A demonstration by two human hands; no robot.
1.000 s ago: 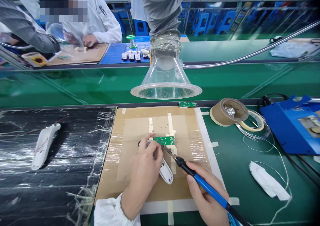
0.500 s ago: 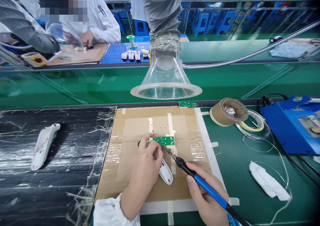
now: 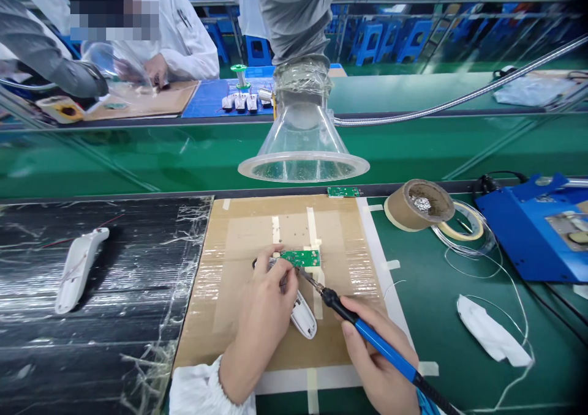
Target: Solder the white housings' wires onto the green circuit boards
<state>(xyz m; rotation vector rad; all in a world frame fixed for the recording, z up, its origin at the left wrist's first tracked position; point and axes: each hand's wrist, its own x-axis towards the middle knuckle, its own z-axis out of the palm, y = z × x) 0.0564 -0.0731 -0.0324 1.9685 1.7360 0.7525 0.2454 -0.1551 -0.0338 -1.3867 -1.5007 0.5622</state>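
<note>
A green circuit board (image 3: 299, 258) lies on the cardboard mat, with masking tape at its right end. My right hand (image 3: 383, 357) grips a blue-handled soldering iron (image 3: 374, 335), its tip at the board's lower edge. At the board's lower left, my left hand (image 3: 265, 305) is closed in a pinch near that tip. What its fingertips hold is too small and hidden to make out. A white plastic shell (image 3: 303, 318) rests partly under the left hand, its rounded end showing to the right.
Another white shell with a red wire (image 3: 82, 271) lies on the black surface at left. A clear extraction hood (image 3: 303, 152) hangs above the mat. To the right are a cardboard roll (image 3: 416, 207), solder wire (image 3: 500, 262), white tissue (image 3: 491, 332) and a blue station (image 3: 533, 231). A co-worker sits opposite.
The view has shifted very slightly. Both hands, the soldering iron and the board keep the same places relative to each other.
</note>
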